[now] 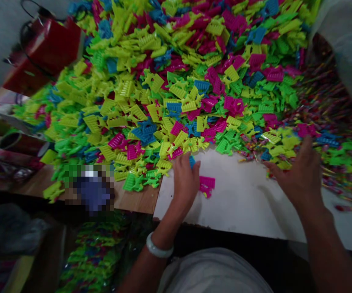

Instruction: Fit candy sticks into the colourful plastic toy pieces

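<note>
My left hand (185, 181) is at the front edge of a big heap of bright ribbed plastic pieces (170, 110). Between its thumb and bent forefinger shows a blue plastic piece (192, 162), mostly hidden by the fingers. Just right of that hand, a pink plastic piece (207, 186) lies alone on the white board (233, 203). My right hand (305, 175) hovers at or touches a smaller group of yellow plastic pieces (282, 146), thumb and fingers spread apart. Its far fingertips are partly hidden, near a pink piece (307, 130).
Thin multicoloured wrapped sticks (325, 93) are piled at the right, beside a whitish plastic bag (349, 49). A red box (48, 53) with a black cable stands back left. Below the table edge, more coloured pieces (90, 256) lie in what looks like clear plastic.
</note>
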`<state>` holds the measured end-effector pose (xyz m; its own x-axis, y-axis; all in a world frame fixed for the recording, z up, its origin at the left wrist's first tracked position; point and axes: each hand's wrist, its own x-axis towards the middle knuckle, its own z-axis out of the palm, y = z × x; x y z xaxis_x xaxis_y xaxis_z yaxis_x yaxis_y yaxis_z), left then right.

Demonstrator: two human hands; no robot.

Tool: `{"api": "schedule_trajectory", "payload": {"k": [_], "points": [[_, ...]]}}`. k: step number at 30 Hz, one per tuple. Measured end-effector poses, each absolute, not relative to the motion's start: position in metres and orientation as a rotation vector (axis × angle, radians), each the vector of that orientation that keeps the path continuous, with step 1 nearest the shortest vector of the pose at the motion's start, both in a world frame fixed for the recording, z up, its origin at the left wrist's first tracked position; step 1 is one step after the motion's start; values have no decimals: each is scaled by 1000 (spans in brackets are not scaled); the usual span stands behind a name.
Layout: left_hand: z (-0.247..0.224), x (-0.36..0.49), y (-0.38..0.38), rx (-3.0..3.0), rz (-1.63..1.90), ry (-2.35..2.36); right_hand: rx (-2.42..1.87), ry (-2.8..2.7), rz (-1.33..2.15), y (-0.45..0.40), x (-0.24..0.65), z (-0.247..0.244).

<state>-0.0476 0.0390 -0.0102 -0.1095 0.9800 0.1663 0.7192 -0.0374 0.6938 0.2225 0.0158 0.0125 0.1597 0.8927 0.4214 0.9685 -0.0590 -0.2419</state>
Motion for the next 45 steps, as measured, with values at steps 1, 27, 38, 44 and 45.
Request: {"api": "schedule_trajectory", "payload": {"k": [1, 27, 38, 44, 45], "points": [[-14, -55, 41, 1838, 887, 1958, -2004, -1746, -333, 17, 227, 12], [-15, -51, 44, 1862, 663, 1823, -2006, -1977, 44, 18, 174, -34], [16, -34, 39, 1274, 829, 1251, -1508, -1836, 870, 1, 134, -1], [19, -28, 31, 1235, 803, 1226, -1421, -1934, 850, 0, 140, -5], [19, -28, 30, 1231, 799, 1228, -1421, -1935, 847, 0, 142, -6]]}}
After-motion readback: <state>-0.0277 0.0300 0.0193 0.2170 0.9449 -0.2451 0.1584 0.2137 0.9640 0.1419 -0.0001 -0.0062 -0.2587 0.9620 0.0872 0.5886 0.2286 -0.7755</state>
